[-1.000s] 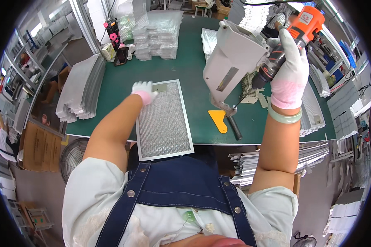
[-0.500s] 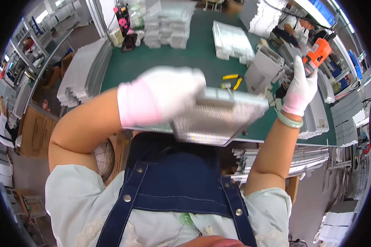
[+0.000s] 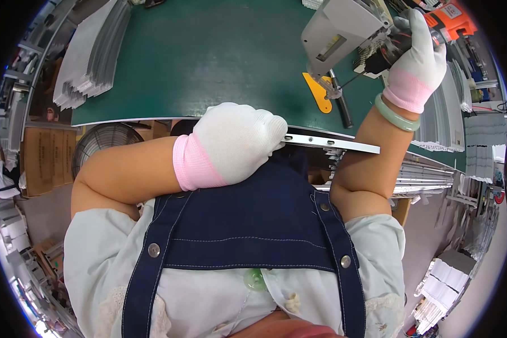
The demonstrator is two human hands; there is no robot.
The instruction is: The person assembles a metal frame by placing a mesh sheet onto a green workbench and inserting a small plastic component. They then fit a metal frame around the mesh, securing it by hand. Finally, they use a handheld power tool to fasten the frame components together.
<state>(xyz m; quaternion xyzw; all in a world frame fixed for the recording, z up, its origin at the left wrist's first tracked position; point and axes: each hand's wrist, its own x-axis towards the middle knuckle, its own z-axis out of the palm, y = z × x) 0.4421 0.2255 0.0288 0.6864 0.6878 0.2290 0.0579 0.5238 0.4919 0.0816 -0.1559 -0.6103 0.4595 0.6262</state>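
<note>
My left hand (image 3: 236, 143), in a white glove with a pink cuff, is closed around one end of a metal-framed panel (image 3: 332, 142). The panel is seen edge-on, just in front of my apron; holes show along its narrow silver frame, and its face is hidden. At the upper right, my gloved right hand (image 3: 417, 65) grips an orange-and-black power screwdriver (image 3: 449, 21). Its long thin bit points down and left toward the lower end of a grey box-shaped machine (image 3: 343, 34). Whether the bit touches the machine I cannot tell.
A yellow flat tool (image 3: 319, 93) and a black-handled tool (image 3: 343, 107) lie on the green table (image 3: 208, 62). Stacked pale panels (image 3: 93, 56) stand at the left, with more long pieces (image 3: 442, 112) at the right. A round fan (image 3: 104, 146) is below the table edge.
The panel has turned from showing its mesh face to edge-on, nearer my body. My right hand has moved up a little with the screwdriver. The view has tipped downward.
</note>
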